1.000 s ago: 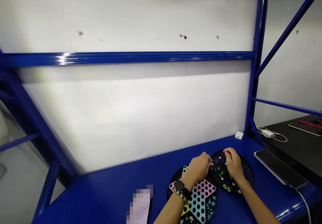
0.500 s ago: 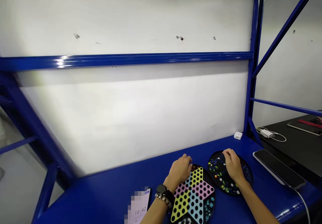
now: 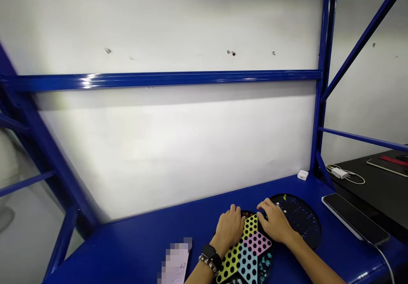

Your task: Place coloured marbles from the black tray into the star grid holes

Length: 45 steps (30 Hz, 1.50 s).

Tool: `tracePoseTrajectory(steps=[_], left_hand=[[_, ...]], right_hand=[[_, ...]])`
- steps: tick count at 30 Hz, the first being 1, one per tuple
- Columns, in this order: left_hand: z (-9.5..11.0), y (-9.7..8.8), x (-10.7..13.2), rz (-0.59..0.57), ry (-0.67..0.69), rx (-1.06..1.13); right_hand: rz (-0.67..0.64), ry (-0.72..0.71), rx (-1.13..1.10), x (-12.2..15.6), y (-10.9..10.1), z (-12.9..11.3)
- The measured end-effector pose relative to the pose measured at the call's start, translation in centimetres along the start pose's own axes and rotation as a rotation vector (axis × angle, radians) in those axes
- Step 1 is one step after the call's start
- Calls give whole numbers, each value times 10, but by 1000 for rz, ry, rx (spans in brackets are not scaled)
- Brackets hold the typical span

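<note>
A star-shaped Chinese checkers board (image 3: 247,252) with yellow, pink and blue points full of black holes lies on the blue tabletop. My left hand (image 3: 230,225) rests at its upper left, fingers bent together with tips partly hidden, so whatever they pinch cannot be made out. Over the gap between the board and a round black tray (image 3: 307,220) is my right hand (image 3: 274,221), thumb and fingers apart at the board's upper right edge. It covers the tray's left part. Teal pieces (image 3: 265,265) sit beside the star's lower right.
A phone (image 3: 177,265) lies left of my left forearm. Another phone on a white block (image 3: 355,218) lies at the right with a cable. A small white adapter (image 3: 302,174) stands near the wall. Blue frame posts (image 3: 318,105) rise behind, and a black table adjoins at the right.
My right hand has moved left from above the round tray to the board's upper right, and its fingers have spread. My left hand stays at the board, shifted slightly. The view has shifted a little.
</note>
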State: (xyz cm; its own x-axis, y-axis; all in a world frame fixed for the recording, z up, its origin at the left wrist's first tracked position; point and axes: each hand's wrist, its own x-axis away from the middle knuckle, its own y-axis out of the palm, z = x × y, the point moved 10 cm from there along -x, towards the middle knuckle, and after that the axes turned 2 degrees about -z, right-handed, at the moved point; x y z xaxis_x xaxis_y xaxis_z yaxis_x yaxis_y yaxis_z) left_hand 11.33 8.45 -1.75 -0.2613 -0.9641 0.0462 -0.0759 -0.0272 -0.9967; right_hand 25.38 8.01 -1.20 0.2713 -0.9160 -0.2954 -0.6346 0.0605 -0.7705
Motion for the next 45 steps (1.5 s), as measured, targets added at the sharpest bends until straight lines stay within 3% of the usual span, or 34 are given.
tracePoseTrajectory(steps=[5,9,14,23,30,37,41,45], left_hand=[[-25,1,8,-21,-7,241],[-55,-17,25,128,-44,381],[-86,-30,45,255,-109,494],[-83,-24,46,301,-74,641],[-89,-23,48,318,-90,692],[-92,-22,47,354,-69,718],[-93,-22,46,365,-54,712],[-89,-23,47,342,-55,687]], right_hand=[[-232,-184,143,-22,40,-38],[-269,-297,247,-39,62,-52],[-314,-344,288,-51,77,-53],[-430,-330,339,-55,82,-46],[-343,-289,261,-59,78,-39],[-288,-135,182,-67,83,-23],[-242,-62,-77,-78,80,-14],[-62,55,-385,-87,47,13]])
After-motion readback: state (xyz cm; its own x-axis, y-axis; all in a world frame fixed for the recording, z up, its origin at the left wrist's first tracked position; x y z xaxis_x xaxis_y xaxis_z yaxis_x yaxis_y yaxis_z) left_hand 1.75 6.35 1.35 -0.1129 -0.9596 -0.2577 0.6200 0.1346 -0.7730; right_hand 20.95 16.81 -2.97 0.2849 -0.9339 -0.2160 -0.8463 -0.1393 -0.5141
